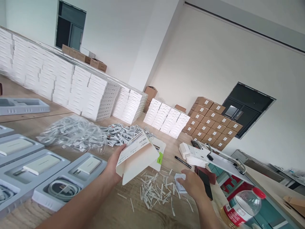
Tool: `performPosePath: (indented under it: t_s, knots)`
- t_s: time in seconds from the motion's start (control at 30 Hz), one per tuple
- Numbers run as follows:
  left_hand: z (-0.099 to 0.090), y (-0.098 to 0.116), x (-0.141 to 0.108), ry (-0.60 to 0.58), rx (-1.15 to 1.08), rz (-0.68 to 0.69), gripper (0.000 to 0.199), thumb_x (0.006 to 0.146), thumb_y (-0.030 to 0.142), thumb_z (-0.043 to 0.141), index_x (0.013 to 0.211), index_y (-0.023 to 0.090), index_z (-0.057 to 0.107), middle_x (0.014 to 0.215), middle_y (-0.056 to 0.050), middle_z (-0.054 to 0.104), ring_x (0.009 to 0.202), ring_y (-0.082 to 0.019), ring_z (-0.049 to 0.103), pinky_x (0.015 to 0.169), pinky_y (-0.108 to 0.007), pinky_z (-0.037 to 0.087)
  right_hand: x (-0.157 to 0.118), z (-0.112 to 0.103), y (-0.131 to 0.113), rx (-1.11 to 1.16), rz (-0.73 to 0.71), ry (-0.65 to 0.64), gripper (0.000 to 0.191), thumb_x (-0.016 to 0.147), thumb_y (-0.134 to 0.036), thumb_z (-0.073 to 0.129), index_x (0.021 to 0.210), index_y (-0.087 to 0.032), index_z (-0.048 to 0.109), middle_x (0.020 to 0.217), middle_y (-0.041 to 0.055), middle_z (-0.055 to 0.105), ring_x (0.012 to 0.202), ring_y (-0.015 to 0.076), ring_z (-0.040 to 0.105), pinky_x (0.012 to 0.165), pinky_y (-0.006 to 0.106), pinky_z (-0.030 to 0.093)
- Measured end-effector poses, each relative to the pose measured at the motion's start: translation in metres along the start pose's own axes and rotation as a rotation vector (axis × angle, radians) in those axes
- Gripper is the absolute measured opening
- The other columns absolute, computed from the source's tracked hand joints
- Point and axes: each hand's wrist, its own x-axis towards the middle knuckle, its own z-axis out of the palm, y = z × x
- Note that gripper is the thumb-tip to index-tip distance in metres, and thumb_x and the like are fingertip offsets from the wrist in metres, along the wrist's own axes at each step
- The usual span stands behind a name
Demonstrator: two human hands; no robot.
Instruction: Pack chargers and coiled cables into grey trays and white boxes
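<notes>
My left hand [114, 167] is closed around an open white cardboard box [139, 152], tilted with its open end and a flap towards me. Printed text runs along its upper side. My right hand [194, 184] has its fingers bent and pinched at a small stack of folded white leaflets [180, 187] on the table. Thin white paper strips [154, 190] lie scattered between my hands. Behind the held box sits a white card piece with a green label [160, 158]. A black pen [183, 162] rests beyond the leaflets.
Grey trays with white chargers [40, 163] and coiled cables [64, 190] stand at left. Bagged cables [73, 133] and loose cables [124, 133] lie behind, before stacked white boxes [95, 98]. At right are a dark phone [205, 184] and a red-capped bottle [243, 206].
</notes>
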Motion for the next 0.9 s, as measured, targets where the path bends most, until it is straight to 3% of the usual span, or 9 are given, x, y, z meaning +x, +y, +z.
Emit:
performPosePath:
  t_s: [0.1, 0.2, 0.4, 0.63, 0.8, 0.9]
  knots:
    - [0.003, -0.001, -0.002, 0.023, 0.081, -0.016, 0.034, 0.092, 0.035, 0.051, 0.114, 0.012, 0.064, 0.053, -0.004, 0.07, 0.032, -0.02, 0.06, 0.032, -0.026, 0.046, -0.001, 0.012, -0.003, -0.129, 0.0, -0.079, 0.027, 0.071, -0.029, 0.072, 0.095, -0.016, 0.073, 0.099, 0.0181, 0.073, 0.098, 0.0352, 0.067, 0.079, 0.039, 0.047]
    - [0.004, -0.001, -0.005, 0.019, 0.11, -0.021, 0.035, 0.092, 0.036, 0.05, 0.115, 0.013, 0.063, 0.053, -0.004, 0.07, 0.032, -0.021, 0.06, 0.032, -0.028, 0.046, 0.0, 0.017, -0.006, -0.21, -0.01, -0.096, 0.019, 0.078, -0.025, 0.065, 0.093, -0.015, 0.072, 0.1, 0.0181, 0.073, 0.098, 0.0326, 0.068, 0.08, 0.037, 0.047]
    - [0.007, -0.004, -0.006, 0.026, 0.144, -0.001, 0.034, 0.092, 0.033, 0.049, 0.114, 0.012, 0.063, 0.048, -0.003, 0.067, 0.032, -0.023, 0.061, 0.032, -0.03, 0.048, 0.002, 0.009, -0.004, -0.252, -0.049, -0.072, 0.025, 0.087, -0.017, 0.048, 0.085, -0.017, 0.073, 0.094, 0.0163, 0.074, 0.094, 0.0296, 0.069, 0.076, 0.035, 0.046]
    - [0.009, -0.005, -0.004, 0.027, 0.117, 0.028, 0.031, 0.093, 0.03, 0.049, 0.114, 0.011, 0.063, 0.056, -0.004, 0.072, 0.039, -0.022, 0.065, 0.038, -0.028, 0.051, -0.002, -0.002, -0.006, -0.179, -0.099, -0.031, 0.018, 0.082, -0.022, 0.062, 0.069, -0.025, 0.074, 0.079, 0.0049, 0.076, 0.082, 0.0223, 0.07, 0.065, 0.026, 0.041]
    - [0.007, -0.006, -0.001, 0.026, 0.104, 0.025, 0.028, 0.093, 0.029, 0.05, 0.11, 0.012, 0.065, 0.062, -0.006, 0.074, 0.046, -0.022, 0.069, 0.043, -0.027, 0.053, -0.002, -0.02, -0.004, -0.143, -0.071, 0.119, 0.031, 0.094, -0.031, 0.047, 0.082, -0.024, 0.075, 0.083, 0.0081, 0.076, 0.079, 0.0234, 0.069, 0.063, 0.028, 0.04]
    - [0.006, -0.008, 0.002, 0.033, 0.118, 0.043, 0.025, 0.093, 0.029, 0.051, 0.105, 0.013, 0.067, 0.062, -0.006, 0.074, 0.048, -0.022, 0.069, 0.043, -0.028, 0.053, -0.004, -0.033, -0.006, 0.104, -0.078, 0.303, 0.037, 0.093, -0.042, 0.046, 0.081, -0.021, 0.074, 0.07, 0.0058, 0.073, 0.065, 0.021, 0.064, 0.061, 0.028, 0.042]
